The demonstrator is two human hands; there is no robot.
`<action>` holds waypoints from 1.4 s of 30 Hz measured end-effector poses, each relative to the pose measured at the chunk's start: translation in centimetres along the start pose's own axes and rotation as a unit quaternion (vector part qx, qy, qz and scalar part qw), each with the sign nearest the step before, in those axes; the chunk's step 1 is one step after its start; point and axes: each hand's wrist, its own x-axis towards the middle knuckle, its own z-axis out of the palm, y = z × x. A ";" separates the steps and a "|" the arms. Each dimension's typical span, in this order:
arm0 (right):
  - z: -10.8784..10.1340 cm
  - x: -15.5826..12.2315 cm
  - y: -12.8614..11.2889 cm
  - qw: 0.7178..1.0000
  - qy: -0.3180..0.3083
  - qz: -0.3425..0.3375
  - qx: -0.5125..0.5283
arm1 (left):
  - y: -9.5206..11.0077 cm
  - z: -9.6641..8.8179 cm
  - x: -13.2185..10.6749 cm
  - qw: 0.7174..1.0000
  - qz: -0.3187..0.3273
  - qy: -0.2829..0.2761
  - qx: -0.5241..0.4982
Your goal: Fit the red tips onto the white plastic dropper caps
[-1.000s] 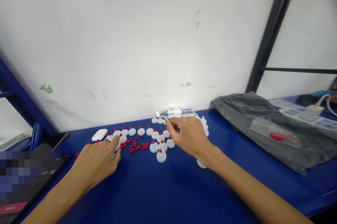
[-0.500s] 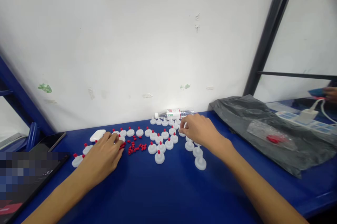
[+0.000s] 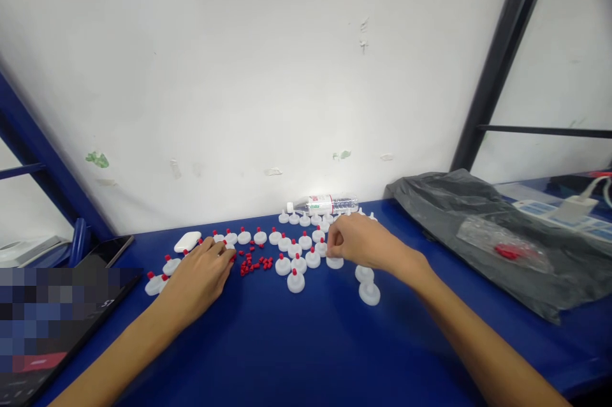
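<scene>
My right hand (image 3: 366,242) has its fingers pinched round the nozzle of a white nozzle cap (image 3: 335,263), which appears to be on or just above the blue table. My left hand (image 3: 203,270) lies low over the table, fingers curled down beside a loose pile of small red tip caps (image 3: 248,265). A bit of red shows at its fingertips; what they hold, if anything, is hidden. Between the hands stand several white nozzle caps with red tips, such as the front one (image 3: 296,281). Bare white nozzle caps (image 3: 370,294) stand under and beyond my right forearm.
Against the wall lies a clear plastic bottle (image 3: 320,205). A white rounded case (image 3: 187,242) sits at the back left, and a dark-screened device (image 3: 86,324) at the left edge. On the right are a grey plastic bag (image 3: 502,279) and a clear packet (image 3: 502,244) with red pieces.
The view has swung slightly left. My right hand has come a little nearer, bringing a white nozzle cap toward the red-tipped ones. My left hand stays by the red tip caps.
</scene>
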 end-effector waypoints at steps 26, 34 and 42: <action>7.8 -1.0 -5.5 0.927 -0.006 -0.359 0.111 | 0.1 0.0 0.2 0.990 0.054 -0.018 -0.132; 7.9 -1.2 -6.0 0.938 0.001 -0.327 0.114 | 0.8 -0.8 0.0 0.969 0.057 0.084 -0.225; 8.7 -1.0 -6.4 0.951 0.028 -0.233 0.201 | 3.8 -3.2 -0.5 0.869 -0.024 0.074 -0.489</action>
